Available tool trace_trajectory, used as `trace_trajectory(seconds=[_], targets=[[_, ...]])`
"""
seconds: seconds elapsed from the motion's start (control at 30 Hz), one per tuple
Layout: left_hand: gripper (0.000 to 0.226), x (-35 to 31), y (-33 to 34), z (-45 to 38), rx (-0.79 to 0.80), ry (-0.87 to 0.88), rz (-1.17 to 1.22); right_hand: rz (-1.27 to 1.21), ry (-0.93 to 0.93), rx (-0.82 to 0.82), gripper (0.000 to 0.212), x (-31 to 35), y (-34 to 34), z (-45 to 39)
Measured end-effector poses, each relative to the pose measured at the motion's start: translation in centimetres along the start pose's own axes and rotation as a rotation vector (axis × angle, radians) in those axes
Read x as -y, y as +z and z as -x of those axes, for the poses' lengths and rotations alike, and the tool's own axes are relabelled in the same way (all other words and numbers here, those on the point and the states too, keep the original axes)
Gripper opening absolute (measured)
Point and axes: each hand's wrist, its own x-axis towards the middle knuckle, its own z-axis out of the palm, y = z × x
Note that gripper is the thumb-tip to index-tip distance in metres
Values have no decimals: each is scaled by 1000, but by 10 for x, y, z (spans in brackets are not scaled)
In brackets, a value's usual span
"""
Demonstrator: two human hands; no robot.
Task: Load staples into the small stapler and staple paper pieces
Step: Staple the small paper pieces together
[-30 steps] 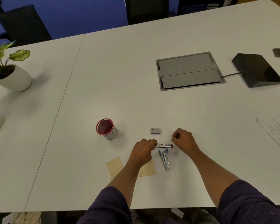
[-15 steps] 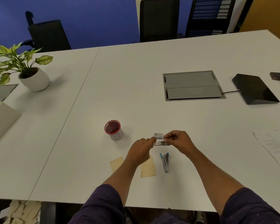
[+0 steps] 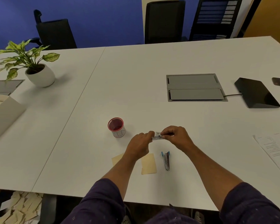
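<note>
Your left hand (image 3: 138,145) and right hand (image 3: 176,137) pinch a small stapler (image 3: 157,137) by its ends, just above the table (image 3: 136,81). It looks light and stiff (slippery metal, probably); grip its sides, clear of the staple channel.

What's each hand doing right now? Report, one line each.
Left hand: closed on the small stapler.
Right hand: closed on the same small stapler.
</note>
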Motion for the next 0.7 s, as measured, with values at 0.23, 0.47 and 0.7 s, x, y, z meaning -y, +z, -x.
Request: trace_trajectory(seconds=[0.23,0.47,0.7], targets=[[39,-2,2,1,-7,24,-5,118,-68,15,14,1,11,0],[43,-4,7,0,2,46,11,189,-101,50,13,-1,16,-3],[41,-5,6,-3,-11,68,28,208,-120,70,14,-4,16,-5]])
